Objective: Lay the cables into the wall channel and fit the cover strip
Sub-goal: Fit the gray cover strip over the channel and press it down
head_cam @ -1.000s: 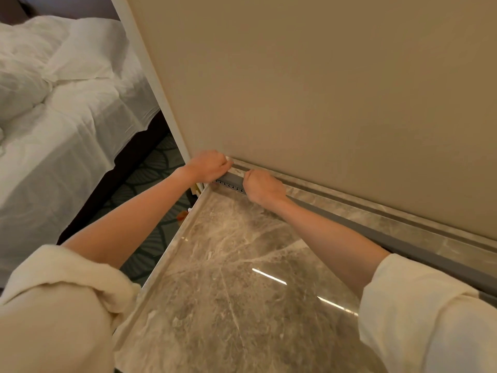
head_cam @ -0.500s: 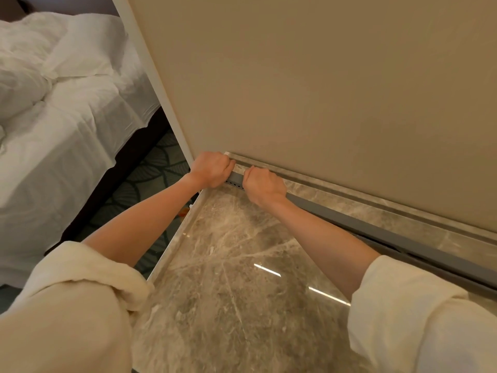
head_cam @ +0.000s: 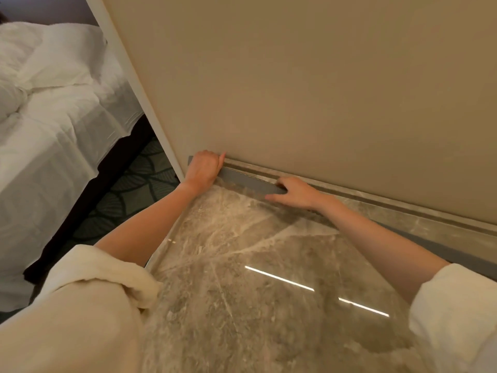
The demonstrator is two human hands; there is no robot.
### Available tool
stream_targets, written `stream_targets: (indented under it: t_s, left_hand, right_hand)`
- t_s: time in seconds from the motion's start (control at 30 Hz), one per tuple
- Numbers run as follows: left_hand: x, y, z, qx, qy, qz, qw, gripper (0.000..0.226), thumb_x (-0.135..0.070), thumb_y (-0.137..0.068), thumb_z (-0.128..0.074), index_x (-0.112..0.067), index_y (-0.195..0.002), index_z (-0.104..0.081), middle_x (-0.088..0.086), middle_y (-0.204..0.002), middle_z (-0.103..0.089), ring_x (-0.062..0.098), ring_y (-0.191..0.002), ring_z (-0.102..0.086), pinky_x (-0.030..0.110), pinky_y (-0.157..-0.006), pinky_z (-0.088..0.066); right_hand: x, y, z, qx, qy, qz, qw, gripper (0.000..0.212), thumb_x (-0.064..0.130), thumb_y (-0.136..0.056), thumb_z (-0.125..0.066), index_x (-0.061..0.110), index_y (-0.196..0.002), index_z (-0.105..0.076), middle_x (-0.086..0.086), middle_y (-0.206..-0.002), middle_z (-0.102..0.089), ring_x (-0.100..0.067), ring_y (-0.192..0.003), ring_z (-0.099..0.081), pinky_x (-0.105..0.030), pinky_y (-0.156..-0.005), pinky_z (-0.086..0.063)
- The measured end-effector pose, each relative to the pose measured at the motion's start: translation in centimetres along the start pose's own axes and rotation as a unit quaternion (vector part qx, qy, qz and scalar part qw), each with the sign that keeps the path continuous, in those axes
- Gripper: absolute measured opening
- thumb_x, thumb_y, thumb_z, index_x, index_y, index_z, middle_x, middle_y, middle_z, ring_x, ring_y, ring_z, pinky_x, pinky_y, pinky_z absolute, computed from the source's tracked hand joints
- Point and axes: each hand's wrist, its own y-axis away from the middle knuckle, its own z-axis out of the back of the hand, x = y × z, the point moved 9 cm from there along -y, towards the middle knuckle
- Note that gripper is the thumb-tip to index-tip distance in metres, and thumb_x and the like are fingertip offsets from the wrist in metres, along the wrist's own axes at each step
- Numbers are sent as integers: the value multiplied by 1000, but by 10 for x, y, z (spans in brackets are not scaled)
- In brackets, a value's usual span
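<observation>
- Left hand (head_cam: pixel 203 170): fingers curled over the end of the grey strip (head_cam: pixel 250 180), at the wall (head_cam: pixel 295 90) corner.
- Right hand (head_cam: pixel 295 193): fingers fairly straight, pressing the strip further along, thumb on the marble surface (head_cam: pixel 242 265).
- Strip lies along the wall base over the channel; cables not visible.
- Risk: uneven pressure may leave the strip part-seated or pinch a cable beneath.

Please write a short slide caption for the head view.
Both hands, left hand and right hand, press grey cover strip along the wall base.
</observation>
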Motion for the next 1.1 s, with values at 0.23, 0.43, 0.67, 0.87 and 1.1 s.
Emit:
stream_targets:
  t_s: [0.23, 0.43, 0.67, 0.87, 1.1]
  left_hand:
    - [-14, 0, -3, -52, 20, -25, 998, 45, -25, -102, -29, -3, -77, -59, 19, -77, -63, 35, -74, -58, 44, -73, -44]
    - [-62, 13, -6, 15, 71, -119, 990, 31, -18, -98, -35, -5, -84, -60, 15, -87, -67, 31, -81, -61, 44, -79, -50]
    - [-145, 31, -11, 79, 130, -167, 974, 24, -17, -92, -43, -5, -107, -58, 16, -105, -67, 30, -96, -60, 42, -88, -48]
    - [-259, 54, -18, 98, 148, -267, 947, 46, -35, -85, -60, -10, -121, -51, 12, -116, -63, 28, -106, -58, 41, -94, -47]
    - [-399, 70, -29, 121, 147, -335, 923, 50, -25, -85, -63, -8, -129, -45, 15, -127, -57, 30, -117, -52, 41, -101, -42]
  right_hand:
    - [-19, 41, 9, -50, 52, 16, 997, 23, 25, -81, -71, 11, -97, -65, -4, -85, -65, -21, -78, -59, -34, -67, -46]
    - [-22, 59, 13, -143, 102, 6, 984, 25, 33, -81, -70, 16, -97, -59, -5, -88, -67, -25, -82, -60, -31, -60, -42]
    - [-81, 120, 30, -155, 72, -27, 985, 35, 38, -91, -56, 7, -109, -58, -11, -101, -63, -31, -100, -58, -41, -82, -50]
    - [-194, 262, 60, -388, 21, -205, 899, 35, 15, -94, -48, 2, -127, -45, -21, -126, -47, -35, -119, -45, -44, -103, -38]
    - [-283, 387, 72, -467, 9, -348, 813, 34, 5, -87, -56, 2, -120, -47, -19, -126, -46, -32, -119, -44, -42, -104, -40]
